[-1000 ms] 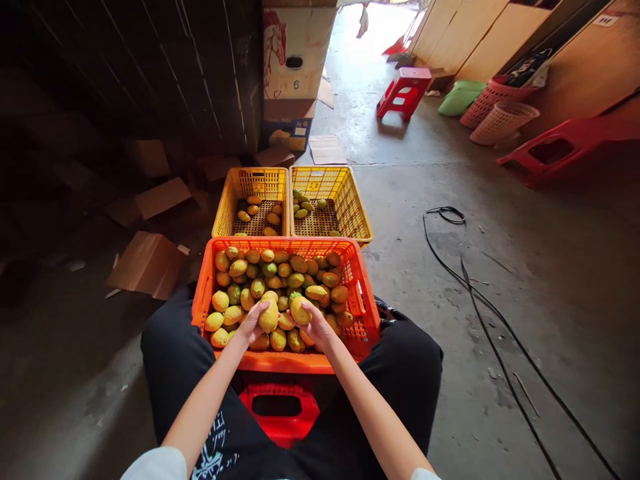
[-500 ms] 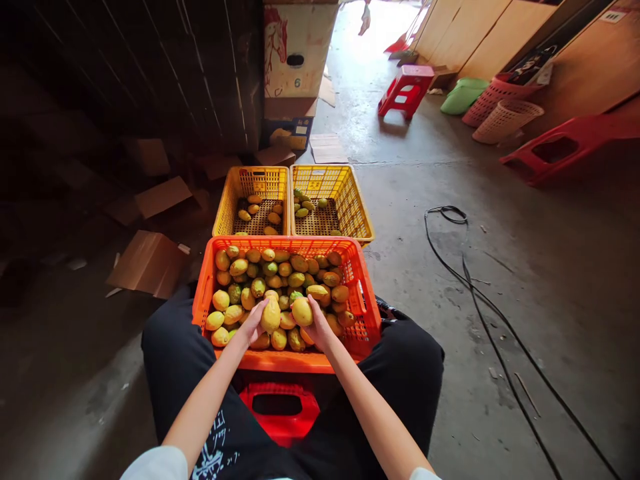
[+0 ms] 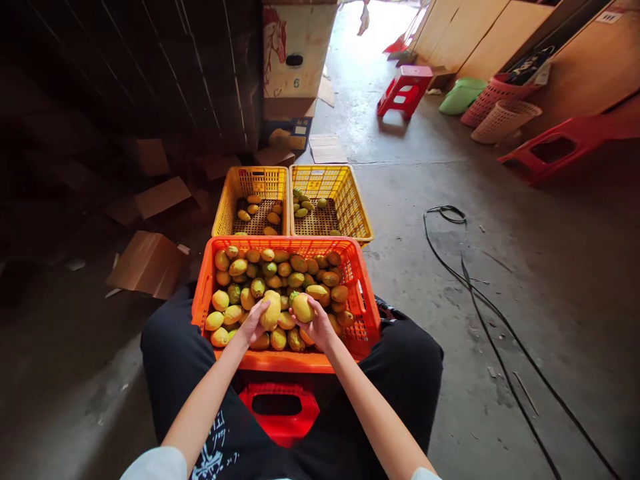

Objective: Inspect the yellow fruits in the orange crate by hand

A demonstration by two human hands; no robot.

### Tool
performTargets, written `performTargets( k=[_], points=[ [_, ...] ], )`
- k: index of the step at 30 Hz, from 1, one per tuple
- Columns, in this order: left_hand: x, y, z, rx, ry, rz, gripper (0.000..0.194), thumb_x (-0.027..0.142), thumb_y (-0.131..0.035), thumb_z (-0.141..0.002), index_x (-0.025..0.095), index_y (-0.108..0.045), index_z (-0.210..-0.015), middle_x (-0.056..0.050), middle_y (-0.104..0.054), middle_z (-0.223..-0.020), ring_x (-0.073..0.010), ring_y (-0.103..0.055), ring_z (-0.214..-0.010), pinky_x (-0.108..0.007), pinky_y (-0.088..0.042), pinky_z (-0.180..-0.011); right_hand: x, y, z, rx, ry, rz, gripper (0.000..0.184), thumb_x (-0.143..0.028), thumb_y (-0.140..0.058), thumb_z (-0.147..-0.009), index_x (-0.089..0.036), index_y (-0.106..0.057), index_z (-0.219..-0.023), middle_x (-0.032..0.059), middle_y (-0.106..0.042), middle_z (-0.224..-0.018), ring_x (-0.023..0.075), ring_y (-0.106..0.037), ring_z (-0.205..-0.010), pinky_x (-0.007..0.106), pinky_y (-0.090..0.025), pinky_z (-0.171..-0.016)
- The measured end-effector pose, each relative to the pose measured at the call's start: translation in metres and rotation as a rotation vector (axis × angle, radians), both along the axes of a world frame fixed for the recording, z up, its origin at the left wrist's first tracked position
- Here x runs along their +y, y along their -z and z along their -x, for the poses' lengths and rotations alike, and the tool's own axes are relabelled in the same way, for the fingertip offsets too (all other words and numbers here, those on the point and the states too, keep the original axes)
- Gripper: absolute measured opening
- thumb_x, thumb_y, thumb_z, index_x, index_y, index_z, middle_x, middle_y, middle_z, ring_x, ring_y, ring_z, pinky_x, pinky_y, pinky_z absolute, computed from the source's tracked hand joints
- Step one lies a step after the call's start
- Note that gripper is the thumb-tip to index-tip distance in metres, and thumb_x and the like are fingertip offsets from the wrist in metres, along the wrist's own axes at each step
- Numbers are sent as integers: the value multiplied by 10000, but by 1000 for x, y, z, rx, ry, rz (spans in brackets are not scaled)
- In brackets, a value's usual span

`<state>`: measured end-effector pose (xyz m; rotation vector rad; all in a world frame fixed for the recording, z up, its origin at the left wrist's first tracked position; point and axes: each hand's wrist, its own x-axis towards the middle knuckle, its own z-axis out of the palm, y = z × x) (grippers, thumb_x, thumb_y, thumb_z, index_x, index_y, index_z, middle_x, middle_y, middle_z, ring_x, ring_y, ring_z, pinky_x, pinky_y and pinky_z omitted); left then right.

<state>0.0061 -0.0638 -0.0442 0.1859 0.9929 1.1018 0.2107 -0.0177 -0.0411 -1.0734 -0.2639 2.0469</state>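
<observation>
My left hand is closed around a yellow, bumpy oval fruit. In my right hand is a rounder yellow fruit, gripped between thumb and fingers. Both are held side by side, apart from each other, over the near half of an orange plastic crate. That crate holds many yellow, green and orange-brown oval fruits; their exact kind is hard to tell. It sits between my knees, and my forearms cross its near rim.
Beyond stand two yellow crates, left and right, each with several fruits. Cardboard boxes lie left. A black cable runs over the floor at right. A red stool and baskets are farther back.
The fruit in my right hand has turned slightly, and my right fingers have shifted around it. My left hand keeps its fruit in nearly the same place.
</observation>
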Motion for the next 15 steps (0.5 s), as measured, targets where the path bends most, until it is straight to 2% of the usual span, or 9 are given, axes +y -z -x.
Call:
performTargets(
  k=[5,9,12,15],
  points=[
    [-1,-6,-2,25,8,-13,836,591,-1080,-598,170,-636,-1167,-137,-809,-1084,-326,-830,-999,-366,-683,-809,-3,-3,2,-41,-69,-61,594,-484,-990,-654,-314,-662,-1120,15,-808,-1004,334,-832,-1068,439,-697,-835],
    [-1,-5,-3,50,22,-17,875,587,-1088,-586,163,-635,-1202,-117,-811,-1046,-244,-807,-822,-343,-669,-756,-5,-2,5,-48,-98,-57,662,-469,-1032,-620,-315,-618,-1114,2,-803,-957,322,-827,-1070,448,-681,-886],
    [-1,-2,-4,67,-2,7,810,521,-1096,-591,153,-656,-1162,-104,-813,-995,-204,-768,-745,-320,-653,-718,-5,0,5,-38,-66,-27,597,-461,-1004,-655,-314,-634,-1100,-6,-795,-943,312,-827,-1066,453,-680,-907],
    [1,-3,-3,22,-30,72,616,480,-990,-758,139,-692,-1177,-146,-827,-1048,-275,-815,-891,-362,-677,-815,-2,2,5,8,-26,16,436,-463,-915,-720,-302,-679,-1049,5,-798,-952,323,-827,-1056,488,-687,-911]
  ],
)
